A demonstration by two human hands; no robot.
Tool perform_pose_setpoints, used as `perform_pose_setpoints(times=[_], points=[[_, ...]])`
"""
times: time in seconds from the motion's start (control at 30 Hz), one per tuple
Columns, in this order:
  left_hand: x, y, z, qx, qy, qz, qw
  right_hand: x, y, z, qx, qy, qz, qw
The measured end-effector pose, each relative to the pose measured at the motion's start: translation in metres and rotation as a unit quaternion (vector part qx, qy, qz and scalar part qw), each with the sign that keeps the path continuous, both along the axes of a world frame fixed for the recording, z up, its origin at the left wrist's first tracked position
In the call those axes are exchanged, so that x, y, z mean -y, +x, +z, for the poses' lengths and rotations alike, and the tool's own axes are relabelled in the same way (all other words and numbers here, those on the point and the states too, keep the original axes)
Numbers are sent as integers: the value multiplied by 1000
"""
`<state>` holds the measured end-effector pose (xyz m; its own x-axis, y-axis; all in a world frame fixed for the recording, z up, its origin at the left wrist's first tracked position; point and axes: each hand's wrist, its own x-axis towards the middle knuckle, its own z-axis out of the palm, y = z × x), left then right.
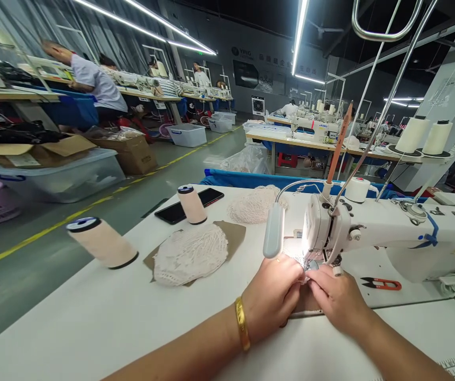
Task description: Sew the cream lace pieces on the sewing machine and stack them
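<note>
Your left hand (274,290) pinches the pale lace (305,279) at the sewing machine's (374,230) presser foot (312,265), well in from the counter's (112,317) left edge. Your right hand (339,297) meets it there; whether it grips, I cannot tell. Sliding forward could get you pricked; uneven pulling might pucker the lace. A knock could topple the thread cone (102,243) over that left edge.

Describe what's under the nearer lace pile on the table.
Brown material shows beyond the lace pile at right and left, on the white table; whatever lies between is covered by the lace.
</note>
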<state>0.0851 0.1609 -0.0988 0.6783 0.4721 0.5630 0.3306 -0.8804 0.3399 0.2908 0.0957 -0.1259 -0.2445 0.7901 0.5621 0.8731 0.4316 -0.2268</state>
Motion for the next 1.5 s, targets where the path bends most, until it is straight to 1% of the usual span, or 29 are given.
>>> perform_pose_setpoints(times=[0.13,0.23,0.33,0.4,0.5,0.53,0.67,0.8,0.93,1.17,1.37,1.5], points=[[-1,2,-2,-6,20,-10,1000,-1,1,-4,17,-21,-8,1000],[-1,6,-3,-8,59,-32,998,-3,1,-7,35,-24,-13,999],[2,8,-2,-15,89,-44,995,-3,1,-8,43,-20,-3,999],[5,7,0,-20,83,-59,995,-2,1,-7,48,-18,10,999],[7,1,2,-46,38,-94,994,2,2,-2,58,-17,35,998],[7,-2,1,-55,25,-97,993,4,3,0,62,-17,42,997],[2,-7,-10,-68,7,-64,996,8,6,3,69,-14,60,996],[0,-7,-19,-66,14,-60,996,10,8,3,72,-20,59,995],[2,-6,-19,-59,32,-59,996,11,9,2,65,-34,60,996],[3,-5,-17,-54,53,-48,996,11,9,2,57,-31,58,996],[-3,-1,-19,-71,63,-31,995,8,11,-1,57,-33,36,997],[-4,0,-21,-54,70,-32,996,7,13,-3,62,-42,20,997]])
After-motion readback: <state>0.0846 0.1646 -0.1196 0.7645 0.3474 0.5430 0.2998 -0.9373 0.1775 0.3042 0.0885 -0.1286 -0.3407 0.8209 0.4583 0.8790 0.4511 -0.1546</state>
